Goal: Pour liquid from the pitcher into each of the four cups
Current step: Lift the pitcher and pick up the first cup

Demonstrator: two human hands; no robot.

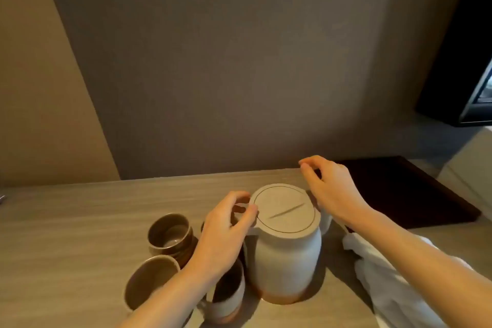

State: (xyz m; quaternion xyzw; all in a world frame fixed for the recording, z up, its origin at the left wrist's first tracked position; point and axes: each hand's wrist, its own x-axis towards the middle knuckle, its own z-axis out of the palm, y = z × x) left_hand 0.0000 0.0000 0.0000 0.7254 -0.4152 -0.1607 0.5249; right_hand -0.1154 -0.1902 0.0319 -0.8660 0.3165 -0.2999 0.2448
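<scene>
A pale ceramic pitcher (286, 253) with a brown base and a flat lid (285, 208) stands upright on the table. My left hand (226, 231) curls around its spout at the left rim, thumb touching the lid's edge. My right hand (330, 189) hovers just beyond the right rim, above the handle (326, 222), fingers bent and holding nothing. Left of the pitcher stand a brown cup (170, 234), a beige cup (150, 283) and a two-tone cup (230, 294) partly under my left forearm. A sliver of another cup (203, 225) shows behind my left hand.
A white cloth (388, 282) lies crumpled at the right, under my right forearm. A dark tray (404, 194) sits at the back right of the wooden table (80, 221). A grey wall rises right behind the table.
</scene>
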